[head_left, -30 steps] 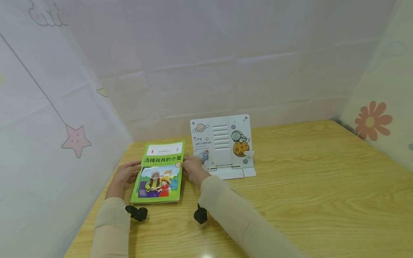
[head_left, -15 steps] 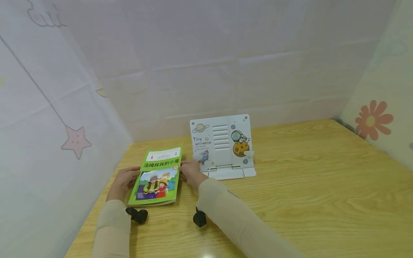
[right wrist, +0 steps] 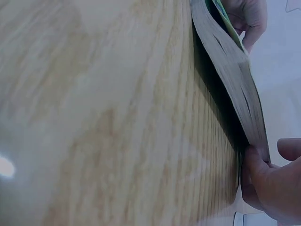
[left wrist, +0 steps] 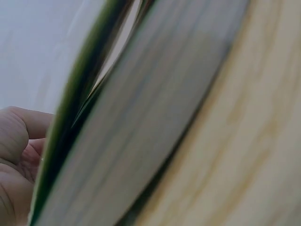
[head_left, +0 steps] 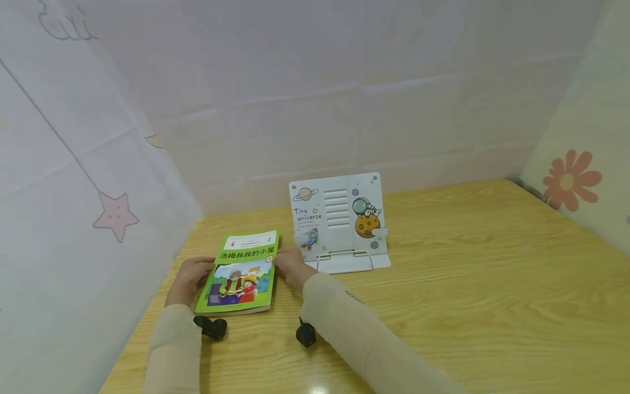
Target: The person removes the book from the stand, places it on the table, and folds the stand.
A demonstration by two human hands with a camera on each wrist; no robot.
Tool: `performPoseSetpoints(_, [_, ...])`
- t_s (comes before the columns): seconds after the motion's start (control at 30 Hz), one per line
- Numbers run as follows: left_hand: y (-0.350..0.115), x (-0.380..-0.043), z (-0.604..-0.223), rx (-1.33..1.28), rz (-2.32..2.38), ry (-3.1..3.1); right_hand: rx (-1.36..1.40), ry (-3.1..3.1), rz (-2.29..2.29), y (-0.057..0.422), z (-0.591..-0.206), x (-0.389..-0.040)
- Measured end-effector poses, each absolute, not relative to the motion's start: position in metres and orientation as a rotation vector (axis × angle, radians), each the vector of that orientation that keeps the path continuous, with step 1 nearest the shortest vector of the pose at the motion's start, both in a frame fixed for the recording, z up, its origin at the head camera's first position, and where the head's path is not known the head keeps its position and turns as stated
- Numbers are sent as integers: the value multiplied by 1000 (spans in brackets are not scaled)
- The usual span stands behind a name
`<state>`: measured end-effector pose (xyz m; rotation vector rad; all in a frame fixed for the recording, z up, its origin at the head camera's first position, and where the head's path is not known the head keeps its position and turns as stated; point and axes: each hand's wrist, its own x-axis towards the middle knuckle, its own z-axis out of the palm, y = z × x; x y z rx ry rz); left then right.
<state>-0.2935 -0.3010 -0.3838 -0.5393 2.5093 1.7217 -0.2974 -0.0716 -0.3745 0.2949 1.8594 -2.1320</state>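
Observation:
A green-covered storybook (head_left: 241, 279) with Chinese characters and a cartoon picture lies closed near the table's left side. My left hand (head_left: 189, 276) holds its left edge; in the left wrist view those fingers (left wrist: 21, 141) are partly hidden behind the cover, which bows away from the page block (left wrist: 127, 122). At the opposite edge my right hand (head_left: 293, 266) grips the book. The right wrist view shows right fingers (right wrist: 256, 165) tucked under the page edge and the thumb raised off it. A dark shadow gap runs beneath the book there.
A white metal book stand (head_left: 337, 219) printed "Tiny universe" stands upright just right of the book. The wooden table (head_left: 467, 273) extends to the right. Pale printed sheets (head_left: 344, 109) hang behind and at both sides. A black device (head_left: 306, 334) sits at the right wrist.
The book has shifted slightly toward me, its far edge now lower in the head view. My right hand has moved a little nearer and left with it. The stand has stayed put.

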Motion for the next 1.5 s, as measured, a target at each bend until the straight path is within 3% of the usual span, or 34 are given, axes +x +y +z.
performPoseSetpoints(0.8, [-297, -289, -380, -613, 1709, 2556, 342, 1981, -2014, -70, -365, -288])
performPoseSetpoints(1.2, [-298, -292, -363, -543, 1606, 2631, 131, 1906, -2106, -67, -340, -281])
performPoseSetpoints(1.5, [-290, -313, -354, -437, 1903, 2517, -29, 1872, -2146, -56, -314, -279])
